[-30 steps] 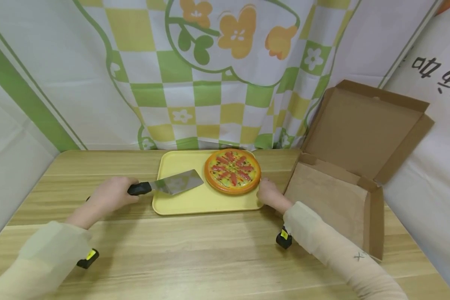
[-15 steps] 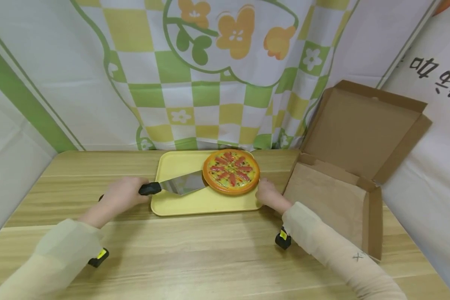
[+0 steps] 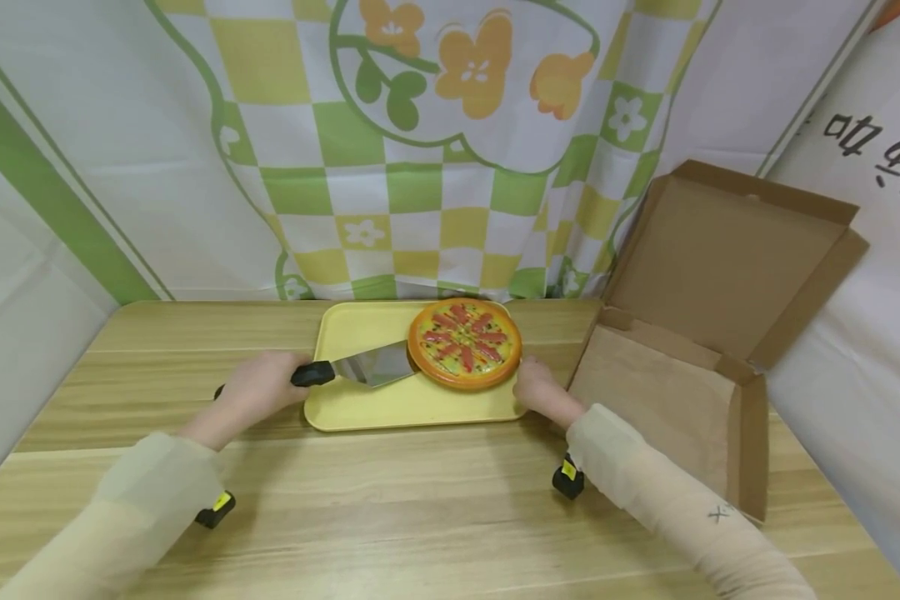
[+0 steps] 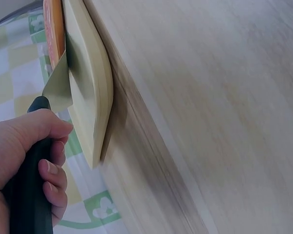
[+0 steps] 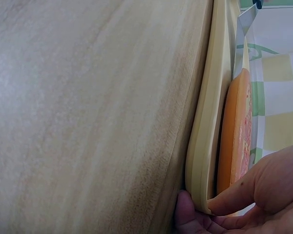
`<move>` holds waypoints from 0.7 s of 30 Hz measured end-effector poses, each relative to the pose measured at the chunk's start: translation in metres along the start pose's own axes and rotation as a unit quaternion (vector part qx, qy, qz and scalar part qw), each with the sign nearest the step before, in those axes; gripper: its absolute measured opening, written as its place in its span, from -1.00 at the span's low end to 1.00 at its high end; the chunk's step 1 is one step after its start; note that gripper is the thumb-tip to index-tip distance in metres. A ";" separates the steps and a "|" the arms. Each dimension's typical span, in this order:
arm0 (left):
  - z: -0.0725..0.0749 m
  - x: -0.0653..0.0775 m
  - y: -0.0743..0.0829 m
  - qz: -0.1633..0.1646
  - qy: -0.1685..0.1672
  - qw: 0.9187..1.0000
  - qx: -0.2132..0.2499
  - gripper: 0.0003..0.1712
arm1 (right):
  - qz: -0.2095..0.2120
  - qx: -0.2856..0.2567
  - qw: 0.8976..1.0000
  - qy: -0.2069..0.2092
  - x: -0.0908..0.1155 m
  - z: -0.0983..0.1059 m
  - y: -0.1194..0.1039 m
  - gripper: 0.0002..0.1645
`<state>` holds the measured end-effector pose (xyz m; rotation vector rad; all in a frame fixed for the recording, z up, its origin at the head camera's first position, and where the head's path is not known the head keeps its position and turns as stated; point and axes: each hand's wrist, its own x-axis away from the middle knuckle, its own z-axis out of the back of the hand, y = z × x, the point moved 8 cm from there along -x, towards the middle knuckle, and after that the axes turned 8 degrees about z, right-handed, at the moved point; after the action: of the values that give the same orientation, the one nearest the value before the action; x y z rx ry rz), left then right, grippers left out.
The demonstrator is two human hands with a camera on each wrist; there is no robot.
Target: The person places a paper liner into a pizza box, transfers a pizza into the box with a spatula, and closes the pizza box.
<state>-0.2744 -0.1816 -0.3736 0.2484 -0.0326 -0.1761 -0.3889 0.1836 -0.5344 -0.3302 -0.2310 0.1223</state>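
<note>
A round toy pizza (image 3: 465, 343) with an orange crust and red strips on top lies toward the right of a yellow tray (image 3: 367, 410). My left hand (image 3: 261, 387) grips the black handle of a spatula (image 3: 378, 365), fingers wrapped round it in the left wrist view. The flat metal blade slants down over the tray, its front edge tucked under the pizza's left side. At the tray's front right corner, my right hand (image 3: 537, 388) pinches the rim between thumb and fingers, as the right wrist view shows, close beside the crust.
To the right stands a brown cardboard pizza box (image 3: 652, 392) with its lid raised, angled on the wooden table (image 3: 390, 508). A checked, flowered curtain (image 3: 412, 187) hangs right behind the table's back edge.
My left hand has moved right with the spatula, bringing its blade from left of the pizza to under the crust's edge. The right hand has stayed at the tray corner.
</note>
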 end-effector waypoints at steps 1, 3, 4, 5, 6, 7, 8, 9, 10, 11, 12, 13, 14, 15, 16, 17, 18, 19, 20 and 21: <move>-0.001 -0.001 0.001 0.000 0.000 1.000 -0.002 -0.85 | 0.001 0.002 1.000 -0.002 -0.004 -0.003 0.003 -0.43; -0.002 -0.002 0.002 0.000 0.002 1.000 -0.005 -0.85 | 0.006 0.007 1.000 0.000 -0.005 -0.005 0.005 -0.43; -0.003 -0.003 0.003 0.000 0.002 1.000 -0.006 -0.84 | 0.008 0.005 1.000 -0.006 0.003 0.001 -0.002 -0.44; -0.004 -0.003 0.003 0.000 0.002 1.000 -0.008 -0.83 | 0.007 -0.001 1.000 -0.008 0.009 0.006 -0.008 -0.44; -0.005 -0.004 0.004 -0.001 0.003 1.000 -0.009 -0.81 | 0.003 -0.007 1.000 -0.015 0.013 0.009 -0.011 -0.42; -0.006 -0.005 0.005 -0.001 0.003 1.000 -0.010 -0.79 | 0.001 -0.012 1.000 -0.020 0.016 0.012 -0.014 -0.41; -0.007 -0.005 0.006 0.000 0.003 1.000 -0.009 -0.76 | 0.004 -0.013 1.000 -0.018 0.017 0.013 -0.015 -0.41; -0.008 -0.006 0.006 0.001 0.002 1.000 -0.010 -0.74 | 0.005 -0.015 1.000 -0.018 0.017 0.014 -0.015 -0.41; -0.008 -0.006 0.007 0.003 0.002 1.000 -0.011 -0.70 | 0.015 -0.012 1.000 -0.010 0.016 0.013 -0.015 -0.42; -0.009 -0.007 0.008 0.004 0.002 1.000 -0.013 -0.67 | 0.020 -0.008 1.000 -0.001 0.009 0.008 -0.009 -0.42; -0.009 -0.008 0.009 0.006 0.001 1.000 -0.013 -0.65 | 0.020 -0.007 1.000 -0.003 0.009 0.008 -0.010 -0.43; -0.010 -0.009 0.010 0.008 0.000 1.000 -0.013 -0.64 | 0.021 -0.005 1.000 -0.004 0.011 0.010 -0.012 -0.44; -0.010 -0.010 0.011 0.010 -0.001 1.000 -0.013 -0.62 | 0.023 -0.003 1.000 -0.003 0.016 0.014 -0.016 -0.46; -0.011 -0.011 0.012 0.010 -0.002 1.000 -0.013 -0.62 | 0.021 -0.004 1.000 -0.004 0.023 0.020 -0.023 -0.48; -0.011 -0.012 0.013 0.010 -0.001 1.000 -0.014 -0.62 | 0.014 -0.009 1.000 -0.013 0.035 0.029 -0.033 -0.48; -0.011 -0.013 0.013 0.011 -0.002 1.000 -0.014 -0.62 | 0.008 -0.013 1.000 -0.021 0.048 0.040 -0.043 -0.49; -0.012 -0.014 0.014 0.012 -0.003 1.000 -0.014 -0.62 | 0.003 -0.016 0.999 -0.031 0.062 0.051 -0.056 -0.48; -0.012 -0.015 0.015 0.013 -0.004 1.000 -0.014 -0.62 | 0.005 -0.017 0.999 -0.032 0.075 0.061 -0.067 -0.50; -0.012 -0.016 0.016 0.012 -0.004 1.000 -0.015 -0.63 | 0.005 -0.018 0.999 -0.035 0.087 0.070 -0.077 -0.51; -0.013 -0.017 0.018 0.012 -0.005 1.000 -0.015 -0.64 | 0.005 -0.021 0.999 -0.036 0.096 0.077 -0.085 -0.52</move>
<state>-0.2873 -0.1586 -0.3818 0.2179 -0.0425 -0.1533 -0.3077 0.1423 -0.4158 -0.3689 -0.3036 0.1404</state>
